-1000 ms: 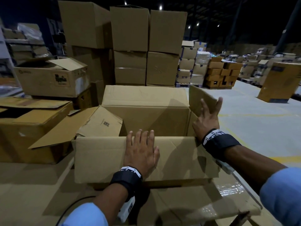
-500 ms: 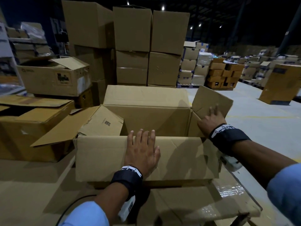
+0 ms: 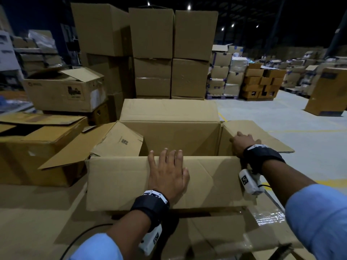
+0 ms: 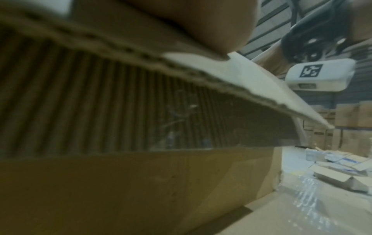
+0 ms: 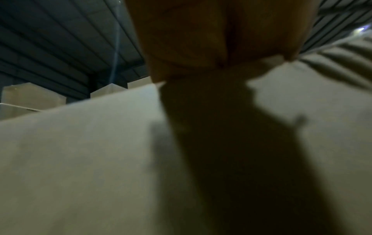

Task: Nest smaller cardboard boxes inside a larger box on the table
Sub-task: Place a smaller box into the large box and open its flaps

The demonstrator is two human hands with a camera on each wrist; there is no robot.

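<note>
A large open cardboard box [image 3: 169, 136] stands on the table before me, and no smaller box shows inside it. My left hand [image 3: 167, 171] lies flat, fingers spread, on the near flap [image 3: 122, 182], which hangs down the front. My right hand [image 3: 242, 142] presses on the right flap [image 3: 266, 134], which is folded outward and low. The left flap [image 3: 116, 141] and the far flap [image 3: 169, 109] are spread open too. In the left wrist view my palm [image 4: 201, 23] sits on the flap's edge [image 4: 201, 76]. In the right wrist view my palm [image 5: 211, 31] rests on cardboard [image 5: 80, 159].
Another open box [image 3: 37, 147] sits close on the left, with a printed box [image 3: 65, 91] behind it. Tall box stacks [image 3: 154, 53] rise behind the large box. Bare floor [image 3: 300, 156] lies to the right. The table top [image 3: 37, 212] is covered in cardboard.
The right flap has swung from nearly upright outward and down to the right under my right hand. My left hand has stayed on the near flap.
</note>
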